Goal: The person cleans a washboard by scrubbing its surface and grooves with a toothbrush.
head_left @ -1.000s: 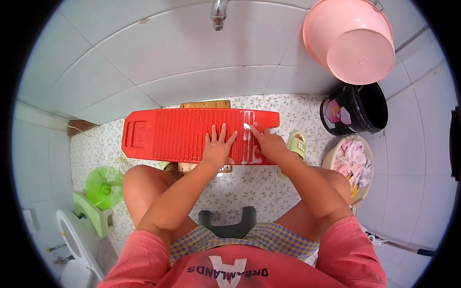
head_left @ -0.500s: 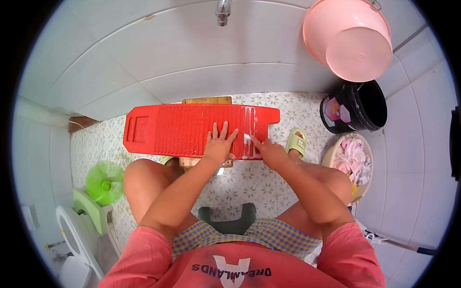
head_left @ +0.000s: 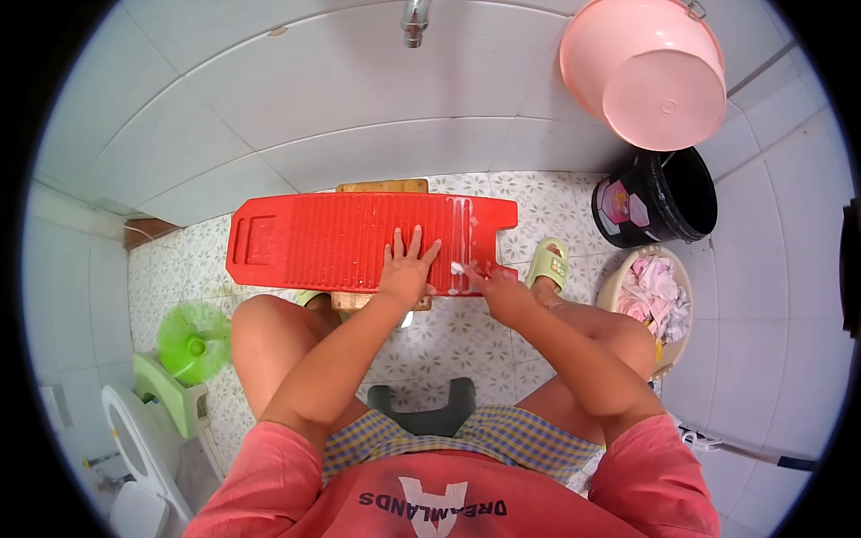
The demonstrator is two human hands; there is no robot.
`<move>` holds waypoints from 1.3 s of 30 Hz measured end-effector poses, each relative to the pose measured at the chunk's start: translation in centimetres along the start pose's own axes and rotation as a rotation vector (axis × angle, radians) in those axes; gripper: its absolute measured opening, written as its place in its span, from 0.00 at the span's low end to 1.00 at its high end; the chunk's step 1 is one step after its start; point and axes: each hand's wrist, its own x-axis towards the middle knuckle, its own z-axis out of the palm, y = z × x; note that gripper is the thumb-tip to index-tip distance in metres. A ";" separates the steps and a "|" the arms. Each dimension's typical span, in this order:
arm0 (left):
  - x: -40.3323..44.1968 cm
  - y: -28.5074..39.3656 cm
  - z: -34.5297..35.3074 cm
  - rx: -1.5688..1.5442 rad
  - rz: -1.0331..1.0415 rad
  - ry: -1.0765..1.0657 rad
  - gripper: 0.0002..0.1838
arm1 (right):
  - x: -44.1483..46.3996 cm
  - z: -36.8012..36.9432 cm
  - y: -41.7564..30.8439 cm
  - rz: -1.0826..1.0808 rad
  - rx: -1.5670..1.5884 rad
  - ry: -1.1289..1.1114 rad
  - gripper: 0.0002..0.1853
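Left hand (head_left: 406,272) spread flat on the red washboard (head_left: 332,240), which lies across a wooden support (head_left: 381,186); right hand (head_left: 504,294) seemingly pinching a small white item (head_left: 457,268). Suds (head_left: 466,220) streak the right end only: partway, it seems.

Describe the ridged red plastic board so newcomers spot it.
Find the pale tiled wall across the top. Below it, a long flat red plastic board lies under the spread left hand. Its ridged red face sets it apart from the brown wood beneath.
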 end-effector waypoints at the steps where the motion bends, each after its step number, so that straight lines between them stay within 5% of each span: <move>1: 0.0 0.0 0.0 0.004 -0.006 -0.009 0.52 | -0.2 0.6 0.1 -0.065 -0.056 0.088 0.35; 5: -0.1 -0.2 0.2 0.003 0.001 -0.001 0.52 | 1.1 2.4 1.0 -0.124 -0.053 0.302 0.35; 7: -0.4 -0.2 0.0 -0.009 0.026 -0.002 0.52 | 2.2 -1.9 0.0 0.154 0.067 -0.086 0.43; 14: -0.7 -0.7 0.6 -0.028 0.055 0.010 0.52 | 1.7 1.8 0.1 0.130 0.082 -0.006 0.41; 16: -0.8 -0.6 0.8 -0.017 0.042 0.036 0.51 | 0.6 5.3 0.2 -0.003 0.011 0.260 0.43; 19: -1.1 -0.6 1.1 -0.013 0.040 0.060 0.50 | -1.9 0.4 -3.4 0.181 0.110 -0.071 0.36; 22: -1.5 -0.5 1.9 -0.039 0.036 0.087 0.48 | -2.9 0.4 -3.9 0.174 0.113 -0.130 0.38; 39: -3.5 -1.3 3.7 -0.095 0.065 0.145 0.40 | -2.0 3.1 -9.5 0.456 0.429 0.042 0.37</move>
